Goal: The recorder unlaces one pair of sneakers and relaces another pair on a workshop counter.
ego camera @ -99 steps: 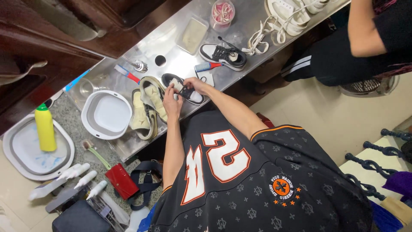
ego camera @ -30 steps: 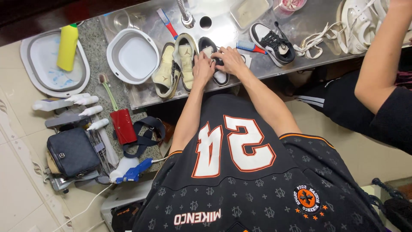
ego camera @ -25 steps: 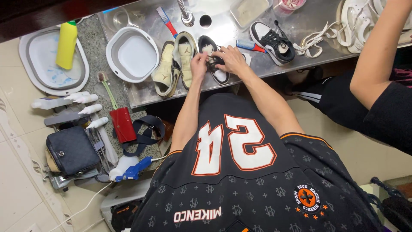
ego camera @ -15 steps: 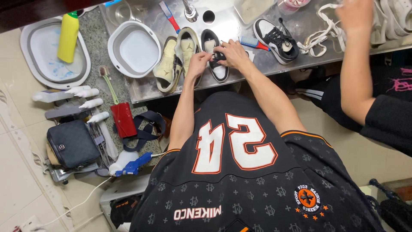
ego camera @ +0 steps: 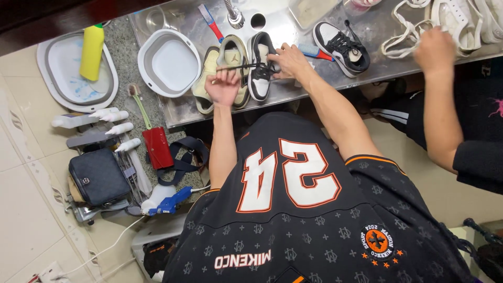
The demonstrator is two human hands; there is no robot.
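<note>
Far left: oval grey tub [ego camera: 52, 78] on the floor, part cut by the frame's top edge; yellow bottle [ego camera: 92, 51] lies across its rim. Below it, white squeeze bottles [ego camera: 112, 115] and a black bag [ego camera: 98, 175]; items under the bag are piled up and can't be told apart. Red case [ego camera: 157, 148] and blue spray trigger [ego camera: 170, 202] sit nearby, the bottle's body partly hidden.

On the steel worktop [ego camera: 283, 89]: round white basin [ego camera: 168, 63], then a beige shoe pair [ego camera: 222, 71], lower part covered by the left hand [ego camera: 222, 86]. Left-hand grip: fingers pinched shut on a black lace [ego camera: 242, 66], pulled taut horiz. across the beige pair toward the black-and-white shoe [ego camera: 260, 71]. That shoe stands just right of the beige pair, toe toward the worktop's near edge. Right hand [ego camera: 288, 60] rests on its right side, fingers at the lace area; the grip there can't be read, as the fingertips are hidden behind the shoe's collar.

Red-and-blue brush [ego camera: 209, 21] lies above the shoes; tap base [ego camera: 234, 15] is cut off at the top. A second brush [ego camera: 314, 52] sits by the right wrist, its head partly covered. A second black-and-white shoe [ego camera: 341, 44] lies further right.

Far right: another person's hand [ego camera: 435, 50], blurred, on white laces [ego camera: 403, 39] beside white shoes [ego camera: 471, 18], cut off at the frame edge.
</note>
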